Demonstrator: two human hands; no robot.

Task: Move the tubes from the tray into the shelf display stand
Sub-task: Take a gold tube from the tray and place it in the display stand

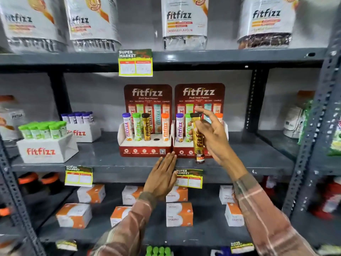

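Two red display stands sit side by side on the middle shelf. The left stand (145,147) holds purple, green, gold and orange-capped tubes, with one hole bare. The right stand (181,151) holds a purple tube (179,129), a green tube and an orange-capped one behind my hand. My right hand (212,134) grips a gold tube (197,139) with a dark cap, upright, in front of the right stand. My left hand (163,175) is flat with fingers apart, its fingertips at the shelf edge below where the two stands meet.
White trays with green-capped tubes (44,129) and purple-capped tubes (78,116) stand at the shelf's left. Large jars fill the top shelf. Orange and white boxes (179,214) line the lower shelf. Price tags (135,62) hang from shelf edges. Metal uprights frame both sides.
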